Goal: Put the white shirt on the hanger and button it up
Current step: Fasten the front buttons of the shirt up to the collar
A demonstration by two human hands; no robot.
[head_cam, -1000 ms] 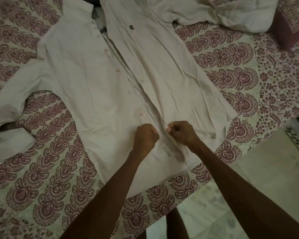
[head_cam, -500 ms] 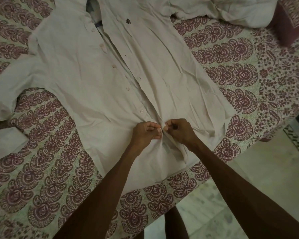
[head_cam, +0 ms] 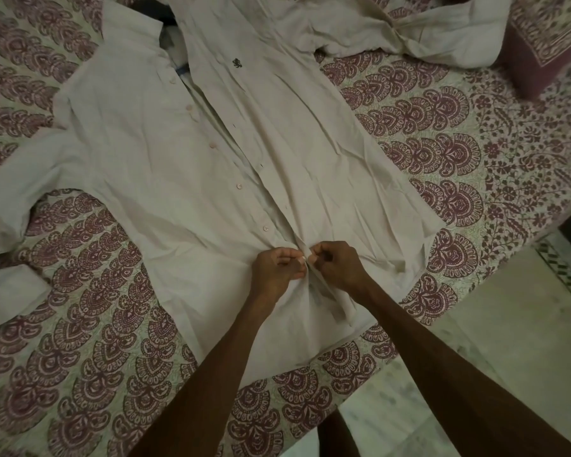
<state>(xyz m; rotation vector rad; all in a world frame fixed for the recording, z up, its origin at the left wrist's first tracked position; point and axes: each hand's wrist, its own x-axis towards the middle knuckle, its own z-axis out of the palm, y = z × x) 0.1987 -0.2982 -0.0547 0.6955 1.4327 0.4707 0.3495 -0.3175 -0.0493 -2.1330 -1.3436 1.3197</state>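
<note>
The white shirt point(head_cam: 165, 166) lies spread flat on the bed, front up, with its sleeves out to both sides. Several buttons run down the left placket and stand apart from the right panel, which carries a small dark logo point(head_cam: 236, 63). My left hand point(head_cam: 276, 268) pinches the button edge near the hem. My right hand point(head_cam: 338, 267) pinches the buttonhole edge against it, so the two hands touch at the placket. A dark shape at the collar point(head_cam: 159, 11) may be the hanger; most of it is hidden under the cloth.
A patterned maroon and cream bedsheet point(head_cam: 442, 153) covers the bed. A maroon pillow point(head_cam: 548, 37) sits at the far right. The bed's edge runs diagonally at the lower right, with pale floor tiles point(head_cam: 508, 324) beyond it.
Both hands have moved closer together at the lower placket, from apart with closed fists to pinching the two shirt edges against each other. The cloth has gathered into folds around them.
</note>
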